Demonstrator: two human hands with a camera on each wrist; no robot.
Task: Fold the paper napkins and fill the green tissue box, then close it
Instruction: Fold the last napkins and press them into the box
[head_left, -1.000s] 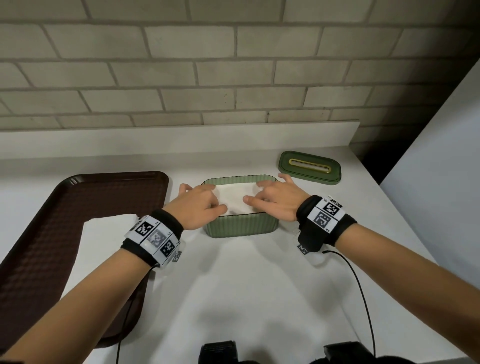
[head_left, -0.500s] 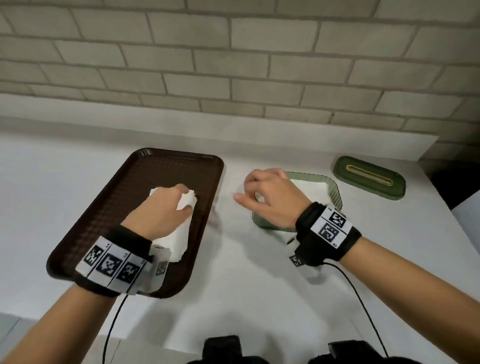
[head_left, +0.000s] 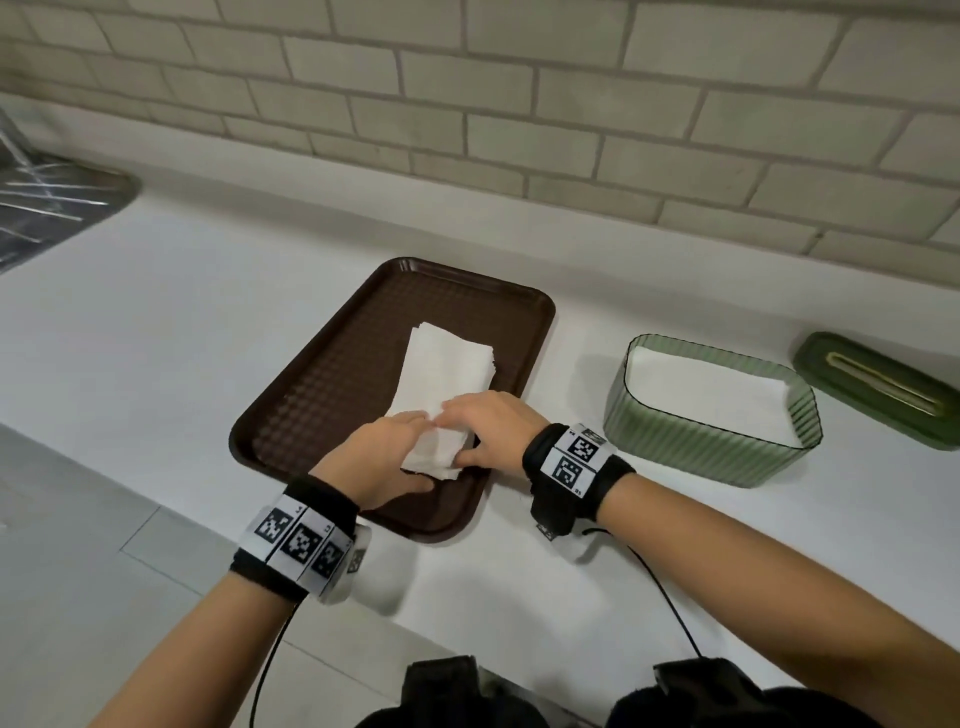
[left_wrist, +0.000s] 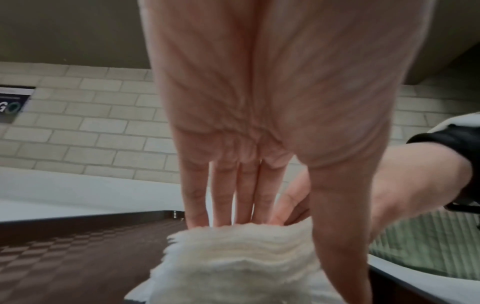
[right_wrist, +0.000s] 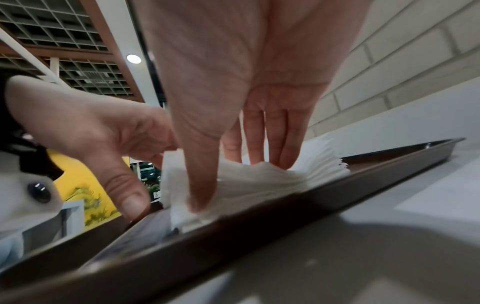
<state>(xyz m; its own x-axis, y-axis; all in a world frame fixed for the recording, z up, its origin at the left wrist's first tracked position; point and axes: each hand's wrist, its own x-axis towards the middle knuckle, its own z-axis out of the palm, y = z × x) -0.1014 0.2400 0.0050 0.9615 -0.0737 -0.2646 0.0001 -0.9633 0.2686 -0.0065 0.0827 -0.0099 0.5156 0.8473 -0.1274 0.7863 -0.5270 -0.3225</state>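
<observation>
A stack of white paper napkins (head_left: 447, 364) lies on the brown tray (head_left: 332, 379). Both hands meet at its near end. My left hand (head_left: 400, 452) has its fingers on top of the stack (left_wrist: 239, 257) and its thumb along the near edge. My right hand (head_left: 483, 431) pinches the same end, fingers on top and thumb pressed into the side of the stack (right_wrist: 259, 181). The green ribbed tissue box (head_left: 701, 452) stands open to the right of the tray, with white folded napkins (head_left: 711, 395) inside. Its dark green lid (head_left: 878, 389) lies beyond it at the far right.
Everything stands on a white counter (head_left: 182, 322) against a brick wall (head_left: 519, 114). A dark object under plastic wrap (head_left: 47, 208) sits at the far left. The counter's front edge runs diagonally at the lower left. Black cables (head_left: 670, 608) hang from both wrists.
Both hands have left the tissue box and moved left to the tray. The left hand reached the napkin stack first; the right hand has now joined it there. The head view has swung left.
</observation>
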